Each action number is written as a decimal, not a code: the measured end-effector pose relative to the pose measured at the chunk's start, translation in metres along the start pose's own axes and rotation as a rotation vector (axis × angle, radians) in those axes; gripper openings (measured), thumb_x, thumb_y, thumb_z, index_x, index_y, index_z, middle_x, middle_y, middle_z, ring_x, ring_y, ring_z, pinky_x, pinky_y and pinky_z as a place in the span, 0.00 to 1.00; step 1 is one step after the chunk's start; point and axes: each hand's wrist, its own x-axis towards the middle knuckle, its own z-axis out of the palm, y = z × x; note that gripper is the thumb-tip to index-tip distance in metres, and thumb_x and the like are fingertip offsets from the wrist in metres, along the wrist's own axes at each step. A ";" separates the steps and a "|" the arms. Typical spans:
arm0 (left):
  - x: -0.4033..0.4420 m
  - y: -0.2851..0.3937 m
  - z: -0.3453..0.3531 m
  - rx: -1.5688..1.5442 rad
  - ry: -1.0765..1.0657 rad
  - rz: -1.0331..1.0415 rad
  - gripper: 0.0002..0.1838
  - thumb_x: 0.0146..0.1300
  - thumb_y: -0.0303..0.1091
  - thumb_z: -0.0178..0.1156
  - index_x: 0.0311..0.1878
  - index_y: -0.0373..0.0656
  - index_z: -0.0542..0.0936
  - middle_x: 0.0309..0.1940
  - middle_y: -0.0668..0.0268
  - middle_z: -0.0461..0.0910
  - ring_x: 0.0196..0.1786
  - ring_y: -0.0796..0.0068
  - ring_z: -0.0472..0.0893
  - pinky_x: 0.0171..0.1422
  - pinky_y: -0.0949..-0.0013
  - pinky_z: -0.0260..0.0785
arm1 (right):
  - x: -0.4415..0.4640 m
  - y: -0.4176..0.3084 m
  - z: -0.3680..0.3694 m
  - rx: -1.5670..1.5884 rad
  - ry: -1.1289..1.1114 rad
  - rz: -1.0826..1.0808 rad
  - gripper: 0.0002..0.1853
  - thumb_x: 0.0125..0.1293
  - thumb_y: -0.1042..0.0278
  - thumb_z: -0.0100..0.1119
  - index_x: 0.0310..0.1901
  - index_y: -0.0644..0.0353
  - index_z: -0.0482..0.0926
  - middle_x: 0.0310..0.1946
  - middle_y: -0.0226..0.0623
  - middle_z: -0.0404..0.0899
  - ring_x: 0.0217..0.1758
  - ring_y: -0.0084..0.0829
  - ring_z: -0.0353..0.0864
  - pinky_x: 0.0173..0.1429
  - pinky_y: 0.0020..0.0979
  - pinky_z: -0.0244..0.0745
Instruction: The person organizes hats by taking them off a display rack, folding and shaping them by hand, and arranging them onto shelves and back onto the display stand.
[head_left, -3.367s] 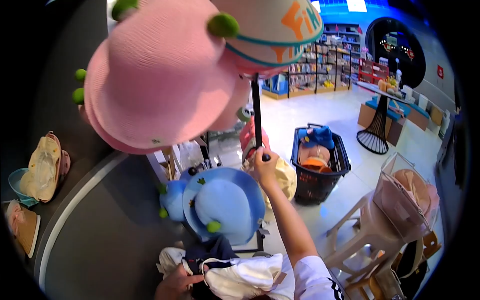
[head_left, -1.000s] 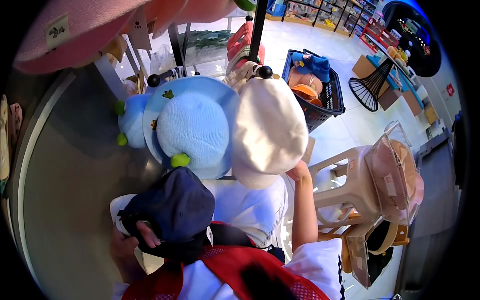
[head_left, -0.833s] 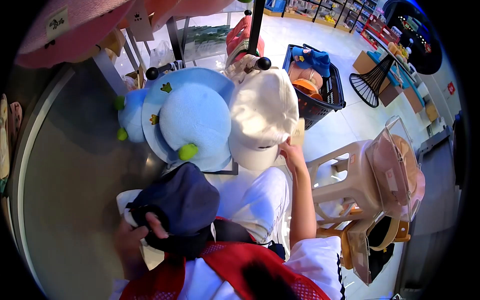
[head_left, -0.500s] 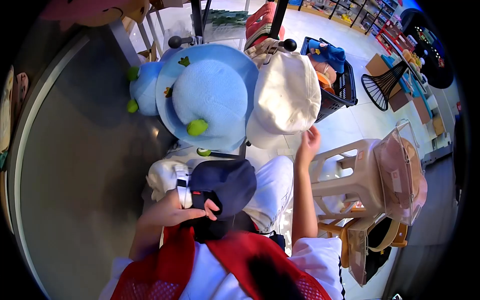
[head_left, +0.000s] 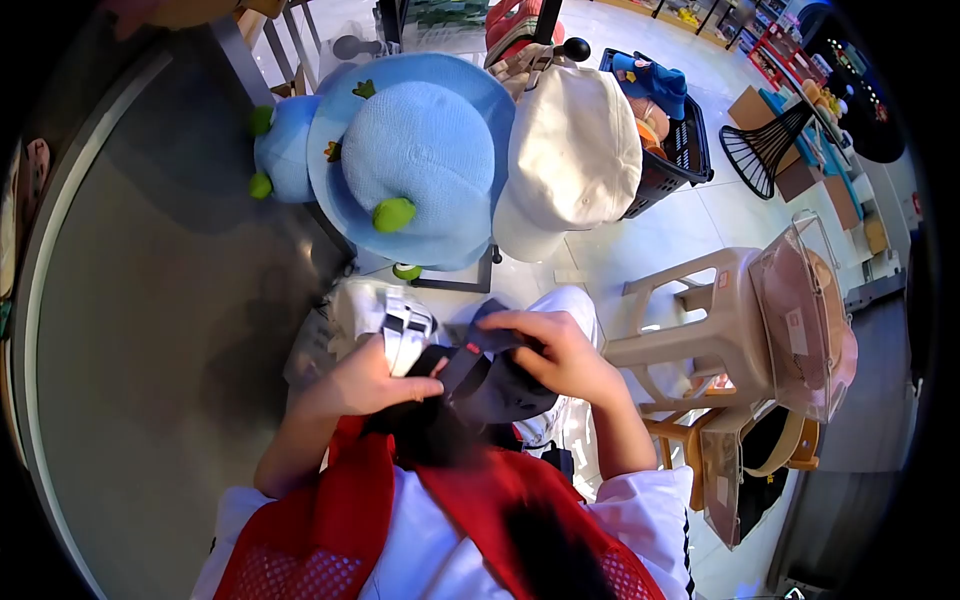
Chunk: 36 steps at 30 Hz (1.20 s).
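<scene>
I look down through the head camera into a shop with a pale tiled floor point(head_left: 720, 215); a dark grey surface point(head_left: 140, 350) with a curved, light edge fills the left side. Ahead, a blue hat point(head_left: 420, 170) with green balls and a cream cap point(head_left: 575, 150) hang side by side, a black basket point(head_left: 690, 150) of hats behind them. A beige stool point(head_left: 700, 340) stands at right, bearing a clear bag point(head_left: 795, 320) of pink hats. In the centre, before a red vest point(head_left: 345, 500), I see a dark cap point(head_left: 515, 390) between both hands. Its strap slants from lower left to upper right; blur hides where the brim points, and I cannot tell the cap's long axis. The left hand point(head_left: 375, 385) and right hand point(head_left: 560, 355) each have fingers clamped on it. A white cap point(head_left: 365, 305) touches the left hand.
</scene>
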 end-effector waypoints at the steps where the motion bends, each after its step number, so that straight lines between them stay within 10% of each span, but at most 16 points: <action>1: -0.001 0.000 0.000 -0.126 0.013 -0.111 0.08 0.53 0.25 0.57 0.37 0.35 0.75 0.28 0.65 0.77 0.28 0.80 0.76 0.36 0.76 0.69 | -0.001 0.000 0.002 -0.015 0.056 -0.041 0.19 0.42 0.81 0.50 0.41 0.61 0.73 0.24 0.43 0.74 0.28 0.41 0.74 0.33 0.34 0.69; 9: -0.002 0.001 -0.002 -0.136 -0.144 -0.058 0.07 0.54 0.24 0.54 0.37 0.33 0.75 0.27 0.65 0.77 0.26 0.80 0.76 0.32 0.78 0.68 | -0.006 -0.003 0.002 -0.344 -0.016 -0.199 0.08 0.36 0.75 0.56 0.23 0.59 0.71 0.27 0.38 0.73 0.37 0.36 0.72 0.36 0.32 0.66; 18: -0.020 0.000 -0.024 -0.115 -0.048 -0.099 0.07 0.53 0.24 0.54 0.35 0.34 0.76 0.27 0.64 0.77 0.27 0.79 0.76 0.32 0.77 0.67 | 0.005 -0.010 -0.043 0.253 0.117 -0.430 0.13 0.38 0.82 0.46 0.13 0.63 0.51 0.42 0.48 0.75 0.56 0.50 0.66 0.57 0.40 0.61; 22: -0.023 -0.004 -0.029 -0.178 -0.005 -0.025 0.06 0.53 0.24 0.53 0.36 0.35 0.75 0.25 0.66 0.76 0.28 0.80 0.76 0.34 0.77 0.67 | 0.013 -0.029 -0.085 0.630 0.036 -0.583 0.17 0.44 0.66 0.47 0.10 0.56 0.50 0.25 0.50 0.77 0.40 0.48 0.75 0.64 0.52 0.41; 27: -0.026 -0.009 -0.036 -0.195 0.026 -0.045 0.06 0.54 0.25 0.53 0.36 0.35 0.76 0.23 0.67 0.76 0.28 0.80 0.76 0.34 0.78 0.66 | 0.001 -0.077 -0.096 0.552 0.375 -0.484 0.15 0.41 0.66 0.51 0.10 0.59 0.56 0.21 0.47 0.74 0.28 0.37 0.73 0.46 0.41 0.68; 30: -0.025 -0.012 -0.039 -0.210 0.044 -0.066 0.07 0.55 0.26 0.53 0.36 0.37 0.76 0.22 0.67 0.76 0.29 0.81 0.76 0.33 0.79 0.65 | 0.022 -0.089 -0.118 0.186 0.565 -0.421 0.14 0.47 0.71 0.52 0.13 0.61 0.58 0.29 0.44 0.75 0.28 0.25 0.68 0.33 0.24 0.62; 36: -0.023 -0.004 -0.038 -0.176 0.014 -0.043 0.07 0.56 0.27 0.52 0.36 0.36 0.76 0.23 0.67 0.76 0.32 0.80 0.76 0.37 0.77 0.66 | 0.120 -0.047 -0.166 -0.177 0.765 -0.282 0.12 0.47 0.74 0.56 0.16 0.69 0.64 0.30 0.40 0.73 0.36 0.28 0.71 0.42 0.23 0.64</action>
